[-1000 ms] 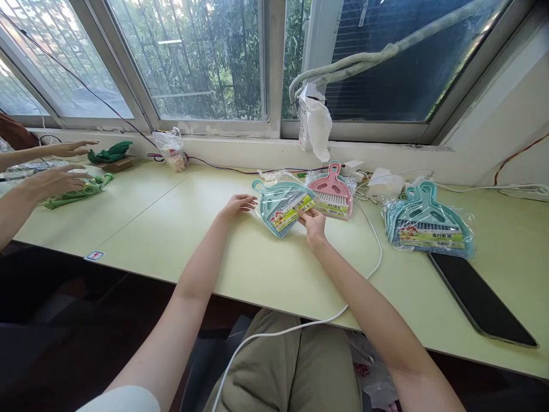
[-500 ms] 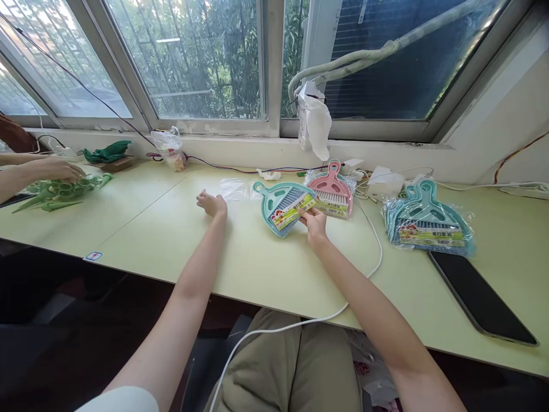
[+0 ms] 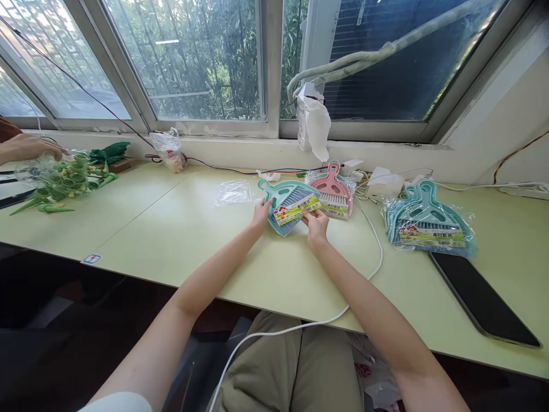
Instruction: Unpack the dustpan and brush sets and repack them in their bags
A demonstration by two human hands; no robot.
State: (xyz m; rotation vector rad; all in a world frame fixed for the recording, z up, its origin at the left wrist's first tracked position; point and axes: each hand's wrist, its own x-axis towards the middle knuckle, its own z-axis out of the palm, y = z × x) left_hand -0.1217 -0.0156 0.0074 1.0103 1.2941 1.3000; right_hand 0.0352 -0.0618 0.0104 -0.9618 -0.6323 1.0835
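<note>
A teal dustpan and brush set (image 3: 295, 200) with a yellow-green label is held tilted above the table. My right hand (image 3: 316, 226) pinches its lower right edge beside the label. On the set's left edge, my left hand (image 3: 261, 214) is closed, its thumb at the front and the other fingers partly hidden behind. A pink dustpan and brush set (image 3: 332, 187) in clear wrap lies just behind, to the right. Flat on the table left of the set rests a clear plastic bag (image 3: 234, 192).
Wrapped teal dustpan sets (image 3: 429, 220) lie stacked at the right, near a black tablet (image 3: 484, 300). A white cable (image 3: 377, 260) crosses the table and hangs over its front edge. At far left, another person's hand (image 3: 36, 147) is by a pile of green items (image 3: 71, 177).
My left hand has moved right from over the plastic bag and taken hold of the teal set's left edge. The set has shifted slightly right. The other person's hand has moved left.
</note>
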